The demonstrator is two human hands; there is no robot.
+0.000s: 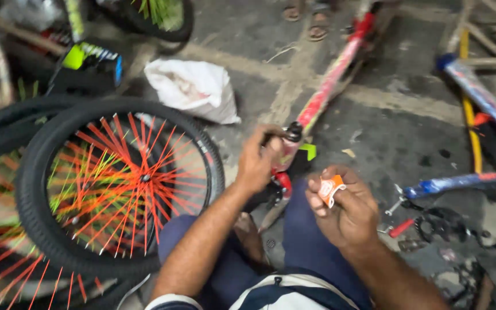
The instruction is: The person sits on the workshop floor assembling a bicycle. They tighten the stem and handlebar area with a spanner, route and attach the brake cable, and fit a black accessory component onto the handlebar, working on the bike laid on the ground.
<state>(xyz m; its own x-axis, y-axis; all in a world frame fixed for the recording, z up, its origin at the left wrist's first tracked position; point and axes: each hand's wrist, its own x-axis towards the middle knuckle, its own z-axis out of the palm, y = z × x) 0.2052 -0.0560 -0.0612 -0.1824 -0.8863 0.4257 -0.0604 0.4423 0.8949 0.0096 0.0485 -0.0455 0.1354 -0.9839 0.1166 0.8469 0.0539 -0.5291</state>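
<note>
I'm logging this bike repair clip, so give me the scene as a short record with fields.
place: concrete floor, person seated
left hand: grips the end of a red frame
right hand: holds a small orange packet
left of hands: stacked wheels with orange and green spokes
behind: white sack
right side: blue frame, loose parts on the floor
top edge: another person's sandalled feet
</note>
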